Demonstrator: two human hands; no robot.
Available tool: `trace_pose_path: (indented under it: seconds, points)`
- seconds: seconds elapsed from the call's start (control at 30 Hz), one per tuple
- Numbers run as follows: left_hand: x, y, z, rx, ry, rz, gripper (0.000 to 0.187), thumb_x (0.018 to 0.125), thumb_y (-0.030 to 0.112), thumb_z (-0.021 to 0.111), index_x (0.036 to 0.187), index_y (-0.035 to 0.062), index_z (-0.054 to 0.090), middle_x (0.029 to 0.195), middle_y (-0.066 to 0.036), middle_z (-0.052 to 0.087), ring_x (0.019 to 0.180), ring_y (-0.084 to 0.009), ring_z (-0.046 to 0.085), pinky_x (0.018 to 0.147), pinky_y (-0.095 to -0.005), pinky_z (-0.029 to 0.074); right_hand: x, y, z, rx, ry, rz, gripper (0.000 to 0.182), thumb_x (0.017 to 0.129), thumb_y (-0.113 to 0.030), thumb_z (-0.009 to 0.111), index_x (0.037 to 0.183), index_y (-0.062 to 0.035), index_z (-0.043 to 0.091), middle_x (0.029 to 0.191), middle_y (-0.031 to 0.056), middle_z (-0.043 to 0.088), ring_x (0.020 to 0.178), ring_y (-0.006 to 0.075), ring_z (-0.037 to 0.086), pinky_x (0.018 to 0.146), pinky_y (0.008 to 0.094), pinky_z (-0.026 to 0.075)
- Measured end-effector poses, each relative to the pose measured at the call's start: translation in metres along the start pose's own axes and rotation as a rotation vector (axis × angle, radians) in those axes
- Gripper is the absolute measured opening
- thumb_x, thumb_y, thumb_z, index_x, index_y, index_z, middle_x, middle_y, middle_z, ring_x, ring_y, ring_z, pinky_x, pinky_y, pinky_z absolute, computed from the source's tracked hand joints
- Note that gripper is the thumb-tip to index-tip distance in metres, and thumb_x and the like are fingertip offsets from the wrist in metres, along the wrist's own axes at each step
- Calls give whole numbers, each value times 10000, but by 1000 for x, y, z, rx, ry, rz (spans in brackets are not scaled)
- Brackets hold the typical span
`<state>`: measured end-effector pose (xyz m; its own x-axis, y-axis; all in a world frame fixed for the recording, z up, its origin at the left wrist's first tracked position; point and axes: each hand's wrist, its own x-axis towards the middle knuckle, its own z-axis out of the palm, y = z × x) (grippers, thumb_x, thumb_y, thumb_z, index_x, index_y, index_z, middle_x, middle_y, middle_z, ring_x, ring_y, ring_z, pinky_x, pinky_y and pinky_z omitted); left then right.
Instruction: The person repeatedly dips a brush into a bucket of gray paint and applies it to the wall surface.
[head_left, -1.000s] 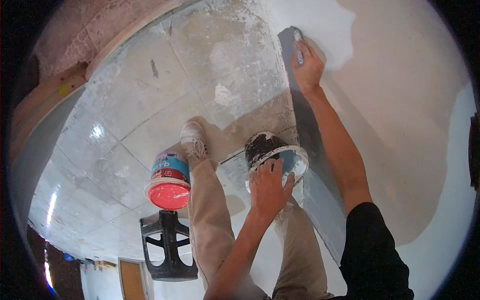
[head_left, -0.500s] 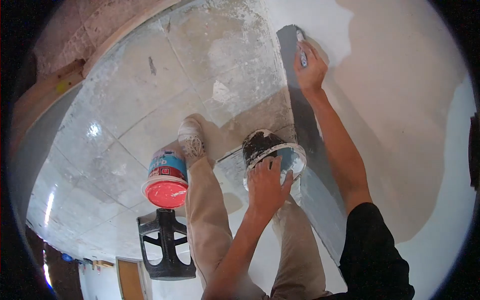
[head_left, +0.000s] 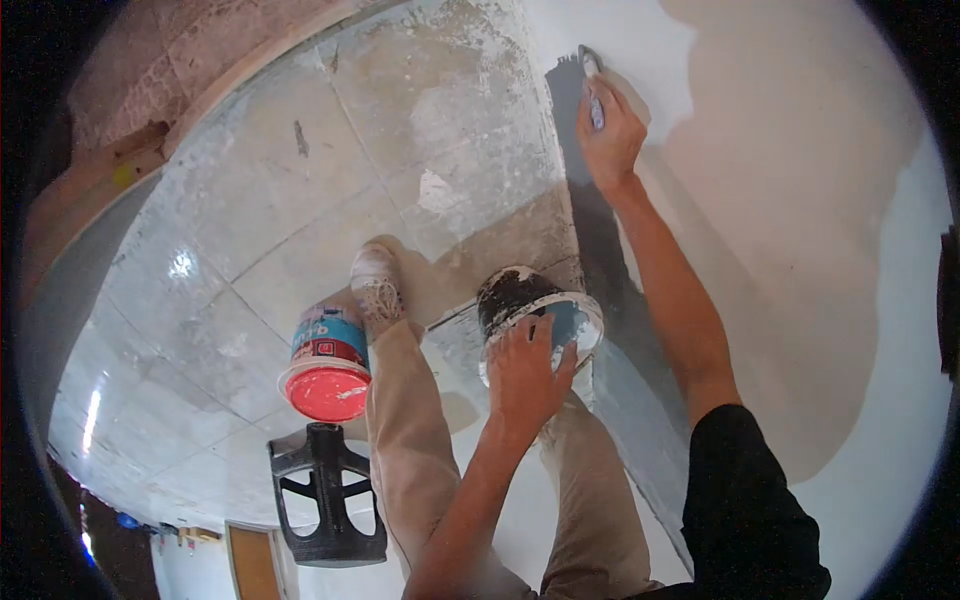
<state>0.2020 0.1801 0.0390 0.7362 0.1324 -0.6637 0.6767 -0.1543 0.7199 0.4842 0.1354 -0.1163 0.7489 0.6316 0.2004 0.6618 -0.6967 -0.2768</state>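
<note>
My right hand (head_left: pixel 611 138) is closed around the handle of a paintbrush (head_left: pixel 591 68). The brush tip touches the white wall (head_left: pixel 640 30) at the far end of a dark grey painted strip (head_left: pixel 600 240), which runs along the wall's foot. My left hand (head_left: pixel 528 368) grips the near rim of a paint bucket (head_left: pixel 508 290) with black and white smears outside. The bucket is tilted, and blue-grey paint shows inside it.
A paint tub with a red lid (head_left: pixel 328 393) stands left of my leg. Beside it is a black plastic stool-like frame (head_left: pixel 325 500). My shoe (head_left: pixel 376 285) rests on the paint-stained tiled floor (head_left: pixel 270 230). A wooden door (head_left: pixel 255 560) shows at the bottom left.
My right hand has moved the brush slightly up and to the left, past the end of the grey strip. My left hand keeps hold of the bucket, and the whole view has shifted a little.
</note>
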Motion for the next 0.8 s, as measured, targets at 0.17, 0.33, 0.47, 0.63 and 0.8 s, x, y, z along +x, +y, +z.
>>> trace_pose_path:
  seconds: [0.17, 0.33, 0.47, 0.63, 0.8]
  points:
    - [0, -1, 3, 9, 8, -7, 476, 911, 305, 648, 1275, 9, 566, 1228, -216, 585, 1125, -380, 578, 965, -510, 441, -5, -13, 15, 88, -67, -4, 230, 858, -125, 673, 1078, -64, 697, 1130, 127, 704, 953, 330, 691, 836, 393, 553]
    - [1, -3, 3, 2, -19, -9, 479, 913, 317, 643, 1270, 7, 568, 1222, -211, 589, 1102, -382, 583, 961, -517, 440, 6, 16, 21, -44, -119, 29, 278, 834, -116, 677, 1109, -76, 682, 1155, 148, 684, 962, 358, 673, 828, 417, 549]
    - [-1, -1, 0, -18, 19, 8, 480, 909, 311, 650, 1272, 9, 566, 1218, -211, 591, 1092, -380, 586, 949, -506, 447, -3, -7, -14, 50, 72, 33, 263, 846, -134, 682, 1104, -84, 695, 1132, 131, 699, 965, 340, 684, 848, 415, 552]
    - [3, 0, -3, 18, -5, -4, 479, 903, 309, 655, 1271, 16, 560, 1200, -204, 592, 1085, -373, 587, 926, -496, 453, -23, 2, 27, 135, -9, 54, 228, 854, -150, 686, 1072, -86, 703, 1115, 123, 707, 970, 333, 690, 848, 412, 551]
    - [2, -3, 0, 44, -14, 10, 464, 894, 297, 661, 1246, 8, 574, 1169, -201, 596, 1071, -373, 591, 914, -485, 461, -12, 28, 91, 25, -88, 127, 259, 851, -156, 673, 1099, -84, 690, 1095, 123, 701, 937, 350, 675, 824, 429, 539]
